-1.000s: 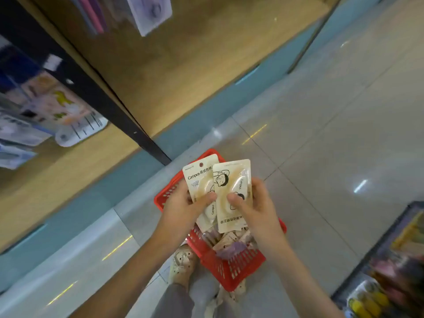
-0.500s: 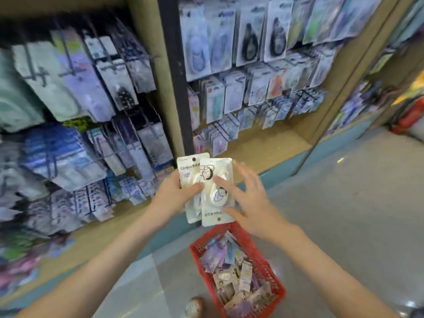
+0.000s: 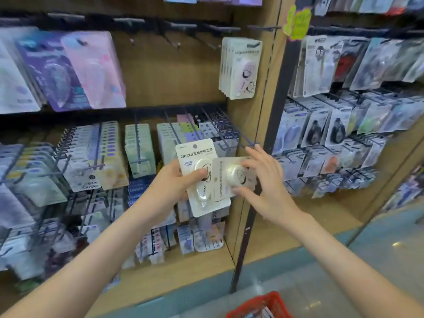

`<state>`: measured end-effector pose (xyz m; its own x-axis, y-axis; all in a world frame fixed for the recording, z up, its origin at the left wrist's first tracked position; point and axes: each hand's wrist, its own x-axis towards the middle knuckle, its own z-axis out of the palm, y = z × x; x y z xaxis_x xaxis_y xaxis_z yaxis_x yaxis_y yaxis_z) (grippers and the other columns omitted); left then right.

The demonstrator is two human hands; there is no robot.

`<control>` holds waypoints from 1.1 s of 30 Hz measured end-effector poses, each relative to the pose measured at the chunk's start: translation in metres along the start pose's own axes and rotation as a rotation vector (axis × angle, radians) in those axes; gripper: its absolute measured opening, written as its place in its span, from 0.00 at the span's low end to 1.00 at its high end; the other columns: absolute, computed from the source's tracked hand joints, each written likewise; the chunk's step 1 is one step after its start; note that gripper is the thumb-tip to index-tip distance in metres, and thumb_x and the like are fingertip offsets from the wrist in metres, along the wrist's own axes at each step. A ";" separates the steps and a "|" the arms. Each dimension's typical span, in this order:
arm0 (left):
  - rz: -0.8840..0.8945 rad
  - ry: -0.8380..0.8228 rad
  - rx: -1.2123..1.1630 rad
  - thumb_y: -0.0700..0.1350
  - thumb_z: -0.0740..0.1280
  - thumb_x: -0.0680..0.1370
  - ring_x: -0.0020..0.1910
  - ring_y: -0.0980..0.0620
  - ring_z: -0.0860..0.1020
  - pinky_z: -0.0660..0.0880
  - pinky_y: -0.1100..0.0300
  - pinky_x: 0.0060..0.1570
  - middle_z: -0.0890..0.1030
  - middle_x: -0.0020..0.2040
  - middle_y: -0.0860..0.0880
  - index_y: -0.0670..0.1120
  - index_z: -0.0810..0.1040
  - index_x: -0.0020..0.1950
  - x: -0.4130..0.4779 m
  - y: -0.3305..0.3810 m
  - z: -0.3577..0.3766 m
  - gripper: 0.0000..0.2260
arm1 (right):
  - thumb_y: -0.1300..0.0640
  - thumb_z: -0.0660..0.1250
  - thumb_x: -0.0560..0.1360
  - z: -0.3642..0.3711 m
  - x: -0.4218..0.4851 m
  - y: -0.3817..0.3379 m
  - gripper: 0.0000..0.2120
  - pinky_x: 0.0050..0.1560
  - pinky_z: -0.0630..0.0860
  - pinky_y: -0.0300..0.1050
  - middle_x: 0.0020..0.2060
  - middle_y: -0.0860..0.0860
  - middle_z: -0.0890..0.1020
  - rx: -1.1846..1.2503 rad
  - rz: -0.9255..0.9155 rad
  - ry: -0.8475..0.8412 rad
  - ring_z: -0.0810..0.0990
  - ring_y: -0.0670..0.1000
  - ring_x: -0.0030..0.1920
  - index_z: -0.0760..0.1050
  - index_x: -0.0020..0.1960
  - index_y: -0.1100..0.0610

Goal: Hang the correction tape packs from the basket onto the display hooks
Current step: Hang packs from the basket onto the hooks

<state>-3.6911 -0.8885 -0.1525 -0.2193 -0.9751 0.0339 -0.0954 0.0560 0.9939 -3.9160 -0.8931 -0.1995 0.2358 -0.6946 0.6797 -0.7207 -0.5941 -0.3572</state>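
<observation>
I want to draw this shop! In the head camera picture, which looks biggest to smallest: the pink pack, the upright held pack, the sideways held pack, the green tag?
1. pink pack
2. upright held pack and sideways held pack: look alike, one partly covered, so no ranking
3. green tag

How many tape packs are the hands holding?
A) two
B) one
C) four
A: the left hand holds an upright pack, and the right hand pinches a sideways pack lying across it.
</observation>
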 end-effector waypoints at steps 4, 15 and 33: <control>0.108 0.011 -0.006 0.43 0.66 0.79 0.52 0.50 0.83 0.80 0.49 0.51 0.85 0.54 0.51 0.49 0.77 0.62 0.025 0.028 -0.055 0.11 | 0.50 0.71 0.74 0.016 0.076 -0.031 0.18 0.57 0.67 0.31 0.58 0.41 0.74 0.239 0.287 0.182 0.71 0.38 0.61 0.66 0.58 0.47; 0.237 -0.039 -0.014 0.44 0.68 0.79 0.50 0.54 0.84 0.79 0.58 0.44 0.84 0.54 0.53 0.50 0.77 0.63 0.097 0.066 -0.091 0.13 | 0.44 0.60 0.80 0.020 0.182 -0.021 0.27 0.59 0.68 0.45 0.60 0.53 0.72 0.108 0.430 0.381 0.71 0.48 0.59 0.57 0.77 0.44; 0.172 0.099 -0.142 0.42 0.69 0.78 0.49 0.49 0.84 0.79 0.44 0.54 0.85 0.51 0.49 0.48 0.78 0.56 0.151 0.066 -0.084 0.08 | 0.43 0.61 0.79 0.027 0.211 -0.008 0.30 0.59 0.69 0.43 0.65 0.47 0.67 0.029 0.378 0.263 0.70 0.47 0.60 0.54 0.77 0.41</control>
<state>-3.6490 -1.0500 -0.0726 -0.1240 -0.9703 0.2075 0.0741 0.1995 0.9771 -3.8430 -1.0459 -0.0708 -0.2163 -0.7408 0.6359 -0.7050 -0.3321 -0.6267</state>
